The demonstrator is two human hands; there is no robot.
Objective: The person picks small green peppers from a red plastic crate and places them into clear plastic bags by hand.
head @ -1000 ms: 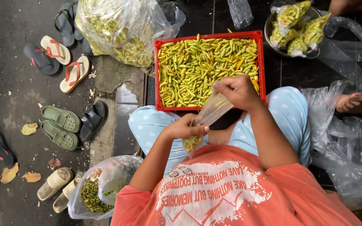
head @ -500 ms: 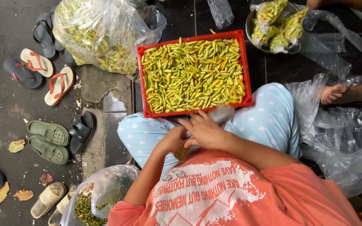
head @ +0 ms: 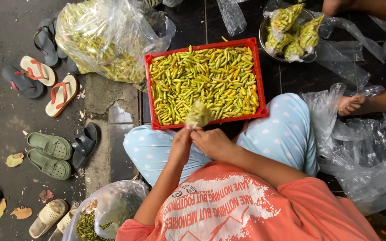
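Your left hand (head: 182,145) and right hand (head: 211,142) meet over your lap, both pinched closed on the neck of a small clear bag of chillies (head: 198,115) (its bulb blurred), which stands at the near edge of the red tray (head: 202,45) of green-yellow chillies.

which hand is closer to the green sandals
Left. The left hand, pinching the small bag, is on the side of the green sandals; the right hand touches it, farther away.
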